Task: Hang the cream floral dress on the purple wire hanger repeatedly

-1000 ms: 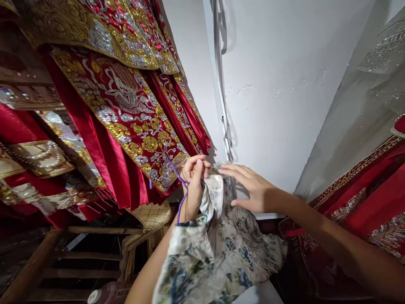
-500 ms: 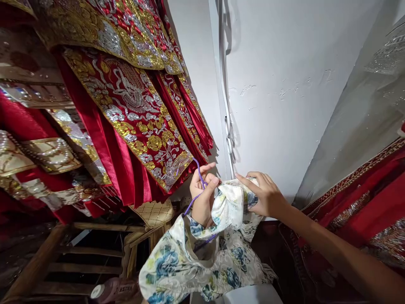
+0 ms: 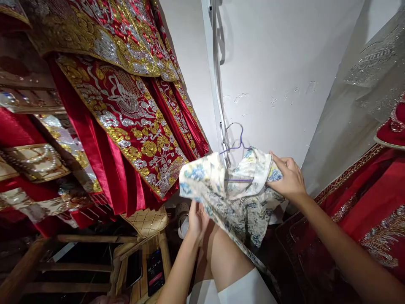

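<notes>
A cream garment [image 3: 234,192] with blue and yellow flowers hangs on a purple wire hanger [image 3: 236,141] in front of the white wall. My right hand [image 3: 289,179] grips the garment's right shoulder, fingers closed on the cloth. My left hand [image 3: 196,219] is lower, under the garment's left edge, with its fingers partly behind the fabric. The hanger's hook rises beside a thin metal rail [image 3: 220,93] on the wall.
Red robes with gold and silver embroidery [image 3: 126,109] hang thick on the left. More red embroidered cloth [image 3: 370,202] lies at the right. Below left stand a wooden chair [image 3: 148,236] with a quilted gold cushion and a phone [image 3: 155,270]. My knee [image 3: 224,261] shows below.
The garment has gone up and spread out on the hanger. My left hand let go of the hanger's hook and dropped beneath the cloth. My right hand shifted right to the shoulder.
</notes>
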A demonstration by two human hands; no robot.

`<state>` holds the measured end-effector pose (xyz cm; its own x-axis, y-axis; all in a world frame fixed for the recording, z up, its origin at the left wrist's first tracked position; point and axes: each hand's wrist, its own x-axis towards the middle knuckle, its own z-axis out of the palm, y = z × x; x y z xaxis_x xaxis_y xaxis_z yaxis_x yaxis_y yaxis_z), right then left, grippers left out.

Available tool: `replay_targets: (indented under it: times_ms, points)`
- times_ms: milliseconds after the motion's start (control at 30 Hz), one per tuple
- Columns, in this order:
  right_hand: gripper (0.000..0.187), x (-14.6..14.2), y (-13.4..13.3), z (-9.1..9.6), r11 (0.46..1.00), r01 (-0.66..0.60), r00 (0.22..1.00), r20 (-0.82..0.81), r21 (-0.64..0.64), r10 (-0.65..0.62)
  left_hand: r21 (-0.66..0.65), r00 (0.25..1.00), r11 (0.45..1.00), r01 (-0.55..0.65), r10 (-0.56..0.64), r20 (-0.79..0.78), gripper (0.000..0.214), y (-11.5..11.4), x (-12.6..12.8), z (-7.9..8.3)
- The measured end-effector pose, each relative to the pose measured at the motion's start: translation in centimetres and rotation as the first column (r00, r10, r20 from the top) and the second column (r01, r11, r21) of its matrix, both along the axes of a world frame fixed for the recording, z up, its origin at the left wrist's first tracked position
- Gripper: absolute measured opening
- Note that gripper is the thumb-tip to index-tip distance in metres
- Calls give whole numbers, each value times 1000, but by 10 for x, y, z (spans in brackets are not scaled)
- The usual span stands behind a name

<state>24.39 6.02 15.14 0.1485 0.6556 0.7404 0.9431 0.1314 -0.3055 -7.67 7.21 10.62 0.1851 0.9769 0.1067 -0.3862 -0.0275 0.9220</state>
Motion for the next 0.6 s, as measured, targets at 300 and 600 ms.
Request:
replay_targets:
  times_ms: [300, 600]
  points:
    - [85, -39, 27, 31, 998, 8, 997, 72, 55, -12, -106, 987, 985, -138, 128, -93, 72, -8, 36, -57]
    - [68, -36, -8, -66, 976, 194, 937, -314, 98, -154, -157, 936, 941, -300, 259, -238, 80, -45, 35, -107]
